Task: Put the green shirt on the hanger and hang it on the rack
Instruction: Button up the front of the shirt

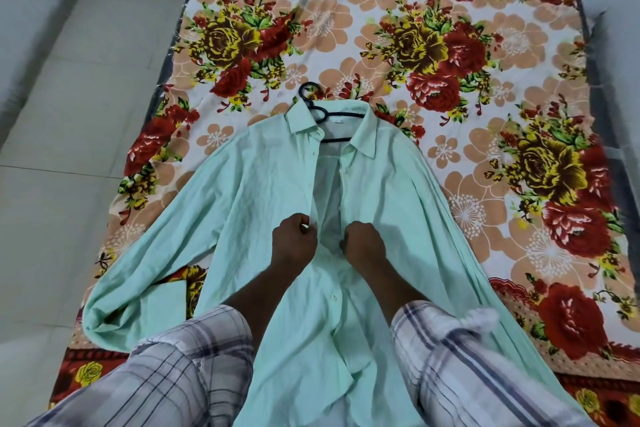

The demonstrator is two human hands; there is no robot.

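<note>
At the bottom of the frame, two checked sleeves (pixel 194 357) and the forearms cover the lower part of the green shirt (pixel 259 184), and its hem is cut off by the bottom edge. Just above, the left hand (pixel 294 239) pinches the left front edge in a tight grip. The right hand (pixel 363 241) has its grip curled on the right front edge, fingertips tucked out of sight. The shirt lies flat and front up in the middle of the frame, its long axis running from bottom to top with the collar at the far end. The front gapes open above the hands. The hanger (pixel 341 114) sits inside the collar, mostly hidden, its hook pointing to the upper left. A flowered sheet (pixel 398 45) lies under everything, and pale floor tiles (pixel 69 80) fill the left of the frame.
</note>
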